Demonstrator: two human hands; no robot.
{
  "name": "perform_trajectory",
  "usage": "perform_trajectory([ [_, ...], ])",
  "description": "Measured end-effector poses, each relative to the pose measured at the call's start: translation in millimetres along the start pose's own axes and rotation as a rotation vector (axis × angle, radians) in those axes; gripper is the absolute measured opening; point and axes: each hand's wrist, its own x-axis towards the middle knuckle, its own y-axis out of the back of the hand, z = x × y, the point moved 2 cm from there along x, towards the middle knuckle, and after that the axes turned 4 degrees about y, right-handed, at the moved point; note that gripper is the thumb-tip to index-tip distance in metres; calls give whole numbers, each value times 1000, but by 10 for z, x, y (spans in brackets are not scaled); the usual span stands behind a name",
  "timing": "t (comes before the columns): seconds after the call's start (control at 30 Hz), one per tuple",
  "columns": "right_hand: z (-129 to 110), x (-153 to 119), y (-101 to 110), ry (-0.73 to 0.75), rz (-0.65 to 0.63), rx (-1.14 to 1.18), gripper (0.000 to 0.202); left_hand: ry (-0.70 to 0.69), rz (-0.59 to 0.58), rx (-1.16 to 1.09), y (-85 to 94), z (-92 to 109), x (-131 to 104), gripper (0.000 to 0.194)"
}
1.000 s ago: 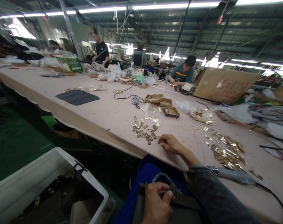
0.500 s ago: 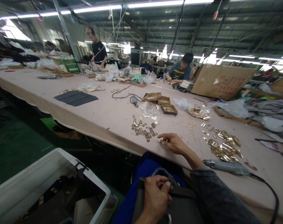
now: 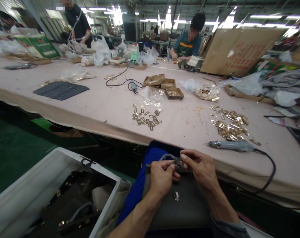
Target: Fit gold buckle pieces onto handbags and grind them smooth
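On my lap lies a dark grey-brown bag (image 3: 186, 208) with a shiny metal fitting (image 3: 176, 196) on its face. My left hand (image 3: 161, 178) is closed, pinching a small dark tab (image 3: 175, 161) at the bag's upper edge. Close against it, my right hand (image 3: 201, 167) pinches a small gold-coloured metal plate (image 3: 181, 156) between thumb and fingers. Whether plate and tab touch is too small to tell. Beyond my hands, rectangular metal plates (image 3: 146, 119) are scattered on the table. A grey electric screwdriver (image 3: 231, 145) lies to the right of my right hand.
A white bin (image 3: 63, 155) holding dark bags stands at the left. On the table (image 3: 110, 112) are a glossy metal pile (image 3: 231, 127), small cardboard trays (image 3: 174, 94), a dark flat panel (image 3: 60, 90) and a large carton (image 3: 239, 51). Two co-workers stand across it.
My right hand has come back from the scattered plates to my left hand, bringing a small metal plate. My left hand still pinches at the bag's edge. The view has tipped downward.
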Motion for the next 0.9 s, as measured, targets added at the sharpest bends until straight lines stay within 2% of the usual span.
perform_trajectory([
  [0.1,98,-49,-17,-7,13,39,36,-10,-26,-2,-18,37,-17,32],
  [0.2,133,-63,-43,-5,-29,57,35,-28,-78,-53,-36,58,-28,32],
  [0.47,75,-101,-108,47,-28,-28,28,-40,-139,-107,-22,39,-41,31],
  [0.73,114,-119,-110,77,-17,-76,24,-67,-213,-109,-3,46,-54,30],
  [0.9,97,-142,-137,87,-7,-78,22,-80,-207,-114,6,54,-66,30],
])
